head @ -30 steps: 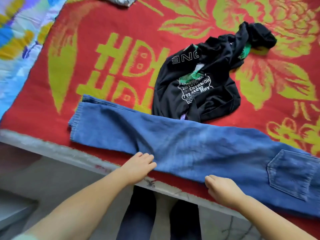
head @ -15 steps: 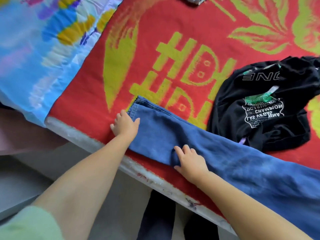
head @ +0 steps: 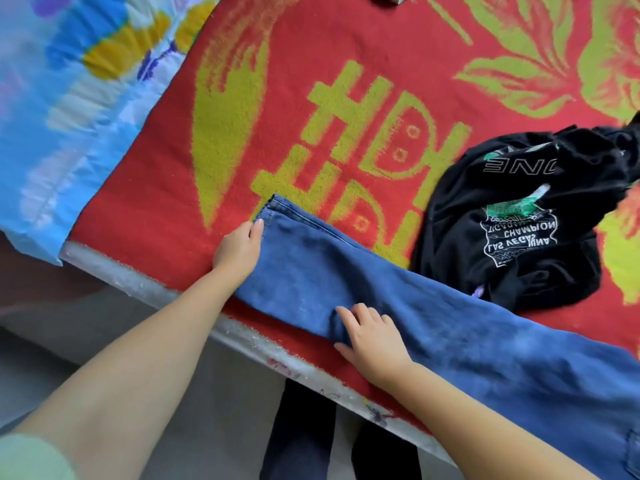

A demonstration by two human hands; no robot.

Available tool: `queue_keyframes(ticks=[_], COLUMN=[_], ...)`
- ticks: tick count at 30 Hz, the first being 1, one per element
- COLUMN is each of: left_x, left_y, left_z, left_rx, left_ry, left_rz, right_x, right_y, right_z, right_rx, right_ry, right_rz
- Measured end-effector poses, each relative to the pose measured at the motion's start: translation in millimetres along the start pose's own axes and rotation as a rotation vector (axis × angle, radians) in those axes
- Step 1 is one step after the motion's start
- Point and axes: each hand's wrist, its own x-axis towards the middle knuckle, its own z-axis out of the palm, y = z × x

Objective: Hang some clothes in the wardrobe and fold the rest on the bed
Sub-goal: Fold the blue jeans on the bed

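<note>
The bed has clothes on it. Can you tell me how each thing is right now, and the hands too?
jeans: laid out flat and long along the bed's near edge, not yet folded
black shirt: crumpled in a heap, touching the jeans
red blanket: spread flat
left hand: at the hem end of the jeans, fingers tucked beneath
right hand: resting flat on the jeans

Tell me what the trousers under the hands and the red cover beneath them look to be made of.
The trousers look like blue denim: matte, faded in patches, with a stitched hem and seam at the leg end. The red cover looks like a woven or terry blanket, probably cotton: a fuzzy, looped nap with the yellow-green pattern worked into it. The exact fibre can't be told from here.
</note>
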Motion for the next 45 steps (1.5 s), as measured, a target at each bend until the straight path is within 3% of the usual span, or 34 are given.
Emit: queue_keyframes(ticks=[3, 5, 8, 10, 14, 16, 20, 23, 25, 27, 30, 32, 35, 38, 40, 42, 45], left_x=[4.2, 1.8, -9.5, -22.1, -56.0, -78.8, -81.4, -50.5, -32.3, -20.4, -13.5, -17.0, -22.8, -12.9, -6.6, -4.1, -7.8], left_y=[-1.4, -7.1, -31.2, -47.5, -58.3, -57.2, -39.0, -18.2, -12.3, -12.3, -24.2, -35.5, -37.9, -35.7, -31.2, -27.1, -34.6], left_z=[-18.2, -30.8, -27.9, -22.2, -13.9, -4.2, 3.5, -13.0, -30.7, -49.6, -42.3, -23.1, -8.9, -6.9, -11.6, -17.8, -14.3], left_rx=[-0.300, -0.355, -0.021, 0.180, 0.110, 0.183, 0.422, 0.258, 0.088, 0.088, 0.332, 0.469, 0.255, 0.101, 0.036, -0.033, 0.052], left_ry=[-0.106, -0.078, 0.061, 0.163, 0.331, 0.245, -0.010, -0.198, -0.201, -0.162, -0.194, -0.084, 0.112, -0.003, -0.096, -0.029, 0.117], left_rz=[0.039, 0.065, -0.017, -0.074, 0.161, 0.222, -0.016, -0.081, 0.022, 0.115, 0.056, 0.061, 0.029, -0.076, -0.027, 0.073, 0.084], right_x=[6.6, 19.9, 49.2, 70.1, 103.4, 110.5, 115.5, 114.2, 109.5, 105.6, 111.2, 117.7, 113.9, 83.2, 56.8, 32.1, 19.9], right_y=[-20.2, -35.3, -46.5, -42.8, -26.9, -27.2, -33.7, -35.0, -31.1, -26.4, -25.0, -27.0, -30.3, -33.1, -35.0, -34.1, -17.8], right_z=[-12.4, -26.1, -52.1, -65.6, -77.2, -77.5, -79.6, -84.3, -87.9, -90.3, -88.8, -86.9, -78.0, -62.5, -42.3, -18.6, 16.0], right_rx=[0.026, 0.128, 0.326, 0.389, 0.277, 0.214, 0.193, 0.175, 0.229, 0.279, 0.208, 0.267, 0.386, 0.276, 0.104, 0.001, 0.004], right_ry=[0.041, 0.123, 0.294, 0.292, 0.118, 0.078, 0.071, 0.109, 0.247, 0.347, 0.180, 0.114, 0.196, 0.308, 0.381, 0.301, -0.005], right_rz=[-0.045, -0.071, -0.003, 0.076, 0.131, 0.113, 0.119, 0.101, 0.120, 0.152, 0.119, 0.150, 0.130, -0.007, -0.068, -0.026, 0.137])
